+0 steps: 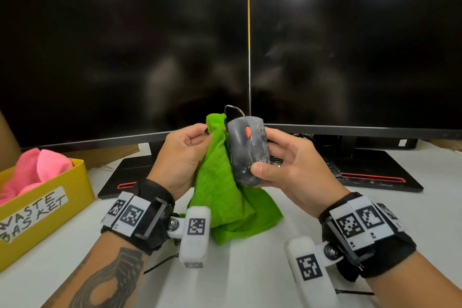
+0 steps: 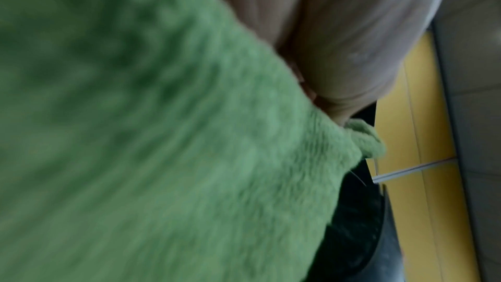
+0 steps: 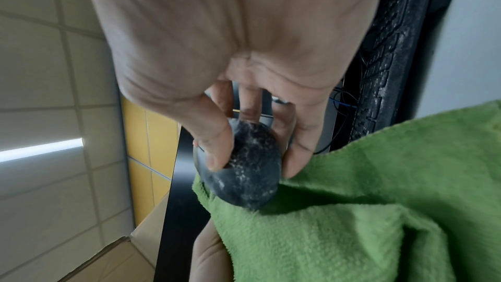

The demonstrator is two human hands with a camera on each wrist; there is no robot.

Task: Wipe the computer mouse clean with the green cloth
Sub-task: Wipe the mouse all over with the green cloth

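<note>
A grey wired mouse [image 1: 246, 150] with an orange wheel and whitish dust smears is held up above the desk. My right hand [image 1: 277, 157] grips it, thumb on its near end and fingers behind its right side. The same mouse [image 3: 249, 164] shows dusty in the right wrist view, with the right hand [image 3: 244, 102] wrapped round it. My left hand [image 1: 186, 155] pinches the top of the green cloth [image 1: 222, 187], which hangs down just left of the mouse and touches the desk. In the left wrist view the green cloth [image 2: 162, 136] fills the picture, blurred, under the left hand [image 2: 352, 40].
Two dark monitors [image 1: 125, 57] stand side by side behind the hands. A yellow box [image 1: 45, 205] labelled waste basket holds pink cloth [image 1: 37, 170] at the left. A dusty black keyboard [image 1: 332, 167] lies under the right monitor. The white desk [image 1: 250, 270] lies below.
</note>
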